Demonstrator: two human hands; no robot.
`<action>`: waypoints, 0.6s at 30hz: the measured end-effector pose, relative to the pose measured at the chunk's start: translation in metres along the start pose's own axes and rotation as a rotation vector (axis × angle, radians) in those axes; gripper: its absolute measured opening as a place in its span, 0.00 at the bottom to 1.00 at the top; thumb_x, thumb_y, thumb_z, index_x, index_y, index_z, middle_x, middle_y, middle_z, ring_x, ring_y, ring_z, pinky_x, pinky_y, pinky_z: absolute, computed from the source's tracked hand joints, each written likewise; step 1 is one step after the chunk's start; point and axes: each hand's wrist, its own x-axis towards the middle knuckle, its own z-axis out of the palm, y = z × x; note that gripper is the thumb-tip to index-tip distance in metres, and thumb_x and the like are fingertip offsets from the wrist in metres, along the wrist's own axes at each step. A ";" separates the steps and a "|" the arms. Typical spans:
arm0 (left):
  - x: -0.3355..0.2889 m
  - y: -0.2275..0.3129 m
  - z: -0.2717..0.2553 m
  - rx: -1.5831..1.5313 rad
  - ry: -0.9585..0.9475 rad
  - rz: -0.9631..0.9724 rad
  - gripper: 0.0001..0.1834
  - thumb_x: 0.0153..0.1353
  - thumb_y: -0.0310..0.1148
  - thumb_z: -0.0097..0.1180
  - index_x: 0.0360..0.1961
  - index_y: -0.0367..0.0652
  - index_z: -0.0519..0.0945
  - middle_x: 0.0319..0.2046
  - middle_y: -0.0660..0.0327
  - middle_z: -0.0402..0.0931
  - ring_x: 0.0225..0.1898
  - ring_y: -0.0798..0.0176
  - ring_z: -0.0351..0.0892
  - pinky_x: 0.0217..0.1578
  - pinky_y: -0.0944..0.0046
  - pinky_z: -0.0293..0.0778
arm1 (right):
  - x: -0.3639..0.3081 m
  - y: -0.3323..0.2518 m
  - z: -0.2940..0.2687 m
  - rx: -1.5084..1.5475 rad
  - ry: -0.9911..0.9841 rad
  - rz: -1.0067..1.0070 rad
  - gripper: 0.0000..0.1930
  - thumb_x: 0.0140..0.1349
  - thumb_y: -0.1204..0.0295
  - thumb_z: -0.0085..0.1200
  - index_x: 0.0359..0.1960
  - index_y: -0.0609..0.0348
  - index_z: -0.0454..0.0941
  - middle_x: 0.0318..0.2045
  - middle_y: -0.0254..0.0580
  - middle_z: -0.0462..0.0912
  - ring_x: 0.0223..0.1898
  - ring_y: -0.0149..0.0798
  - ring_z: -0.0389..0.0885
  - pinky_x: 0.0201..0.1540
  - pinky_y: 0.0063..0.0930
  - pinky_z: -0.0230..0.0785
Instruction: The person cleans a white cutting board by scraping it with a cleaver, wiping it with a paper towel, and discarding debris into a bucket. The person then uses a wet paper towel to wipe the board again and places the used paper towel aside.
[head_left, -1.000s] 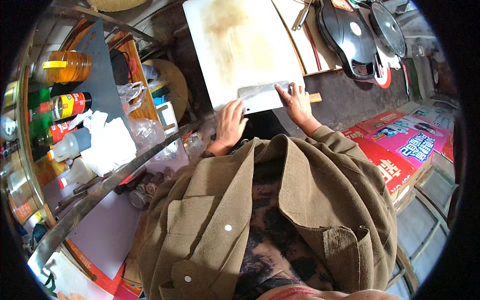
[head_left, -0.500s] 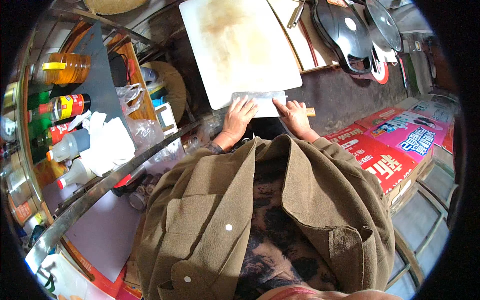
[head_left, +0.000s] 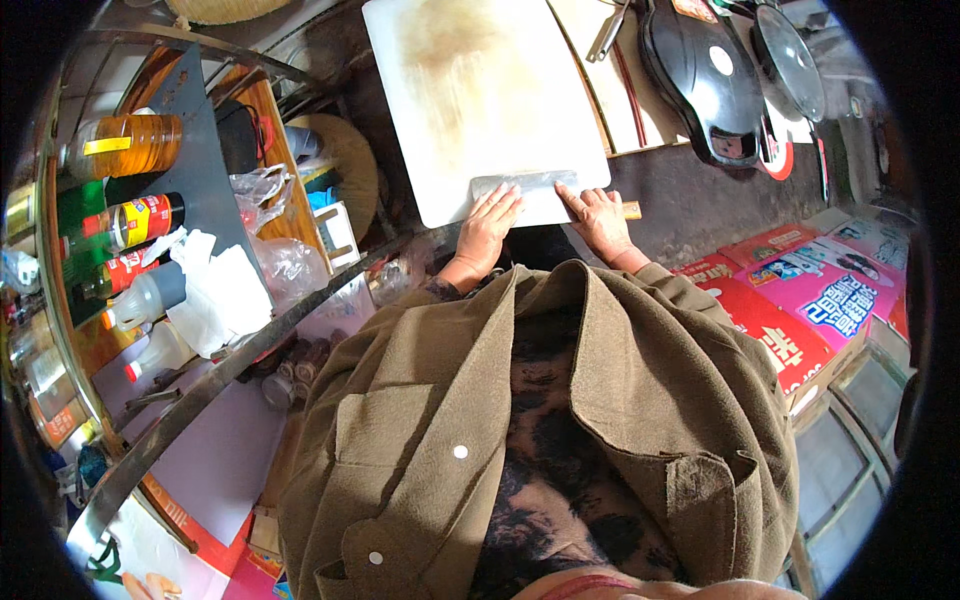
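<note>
A broad-bladed kitchen knife [head_left: 540, 181] lies across the near end of a large white cutting board [head_left: 490, 110], its grey blade running left to right. My left hand [head_left: 488, 228] rests with fingers stretched out and close together, their tips on the blade. My right hand [head_left: 603, 222] is closed around the knife's wooden handle, with the index finger reaching along toward the blade. The end of the handle sticks out to the right of that hand. Brownish stains cover the upper middle of the board. Anything under the blade is hidden.
Right of the board are a black electric griddle [head_left: 703, 85] and a glass-lidded pan [head_left: 790, 62]. Red and pink cartons [head_left: 800, 290] stand lower right. On the left, a metal-railed shelf holds bottles [head_left: 140, 218], an oil jug [head_left: 140, 142] and white plastic bags [head_left: 215, 290].
The knife has shifted slightly away from me on the board, and its blade shows as a narrower band. Both hands have kept their positions on it; the whole view has moved a little.
</note>
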 end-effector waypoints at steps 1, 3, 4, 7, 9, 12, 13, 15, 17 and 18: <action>0.004 0.000 0.000 -0.007 -0.010 -0.021 0.27 0.64 0.21 0.47 0.63 0.52 0.76 0.66 0.63 0.70 0.70 0.57 0.65 0.70 0.54 0.61 | 0.004 0.003 -0.002 -0.003 0.012 -0.011 0.34 0.61 0.66 0.59 0.71 0.34 0.65 0.33 0.33 0.77 0.41 0.39 0.77 0.45 0.40 0.63; 0.013 0.002 0.000 -0.022 0.006 -0.064 0.27 0.64 0.20 0.46 0.63 0.52 0.76 0.66 0.63 0.71 0.69 0.57 0.66 0.70 0.55 0.61 | 0.011 0.011 -0.006 0.014 0.013 -0.032 0.35 0.60 0.66 0.60 0.71 0.34 0.64 0.34 0.34 0.77 0.42 0.39 0.77 0.45 0.40 0.63; 0.018 0.003 0.000 -0.035 0.017 -0.085 0.27 0.63 0.20 0.46 0.63 0.52 0.76 0.66 0.63 0.71 0.69 0.57 0.67 0.70 0.55 0.61 | 0.016 0.014 -0.007 0.017 -0.011 -0.033 0.36 0.59 0.67 0.60 0.71 0.34 0.64 0.34 0.34 0.77 0.42 0.39 0.77 0.46 0.40 0.63; 0.033 0.000 0.000 -0.049 0.056 -0.105 0.27 0.63 0.18 0.46 0.62 0.52 0.77 0.65 0.64 0.72 0.68 0.57 0.68 0.70 0.55 0.61 | 0.033 0.025 -0.010 0.008 0.013 -0.057 0.34 0.61 0.67 0.59 0.70 0.34 0.66 0.33 0.34 0.77 0.41 0.39 0.77 0.46 0.39 0.64; 0.043 -0.004 0.001 -0.056 0.082 -0.122 0.27 0.62 0.17 0.47 0.60 0.52 0.79 0.65 0.63 0.73 0.68 0.57 0.68 0.70 0.55 0.61 | 0.045 0.032 -0.011 -0.032 0.057 -0.079 0.27 0.66 0.66 0.53 0.68 0.35 0.70 0.30 0.33 0.77 0.38 0.38 0.78 0.45 0.38 0.65; 0.059 -0.011 0.003 -0.049 0.107 -0.146 0.26 0.61 0.17 0.48 0.57 0.51 0.81 0.64 0.62 0.74 0.68 0.57 0.69 0.70 0.54 0.61 | 0.066 0.043 -0.013 -0.042 0.058 -0.099 0.26 0.67 0.65 0.52 0.68 0.33 0.69 0.31 0.33 0.77 0.38 0.37 0.78 0.45 0.39 0.65; 0.065 -0.015 0.003 -0.051 0.121 -0.158 0.25 0.62 0.17 0.47 0.57 0.51 0.81 0.63 0.62 0.74 0.67 0.57 0.69 0.70 0.54 0.61 | 0.073 0.046 -0.014 -0.061 0.047 -0.102 0.26 0.68 0.65 0.52 0.68 0.33 0.69 0.31 0.33 0.77 0.38 0.37 0.78 0.45 0.39 0.66; 0.078 -0.020 0.003 -0.056 0.148 -0.182 0.25 0.63 0.18 0.47 0.57 0.51 0.82 0.63 0.62 0.75 0.67 0.57 0.70 0.69 0.53 0.62 | 0.090 0.052 -0.017 -0.039 0.078 -0.133 0.27 0.67 0.66 0.51 0.69 0.33 0.67 0.30 0.33 0.77 0.38 0.37 0.78 0.47 0.38 0.65; 0.090 -0.028 0.001 -0.051 0.156 -0.208 0.23 0.65 0.20 0.47 0.57 0.53 0.82 0.62 0.62 0.76 0.66 0.56 0.71 0.69 0.52 0.62 | 0.107 0.059 -0.020 -0.023 0.053 -0.137 0.29 0.67 0.67 0.50 0.70 0.33 0.66 0.31 0.33 0.77 0.39 0.37 0.78 0.48 0.38 0.65; 0.097 -0.032 0.000 -0.056 0.166 -0.215 0.23 0.65 0.20 0.48 0.56 0.53 0.82 0.62 0.62 0.76 0.66 0.56 0.71 0.68 0.51 0.62 | 0.116 0.062 -0.022 -0.044 0.028 -0.144 0.30 0.67 0.69 0.49 0.72 0.32 0.64 0.32 0.32 0.76 0.40 0.37 0.77 0.49 0.38 0.65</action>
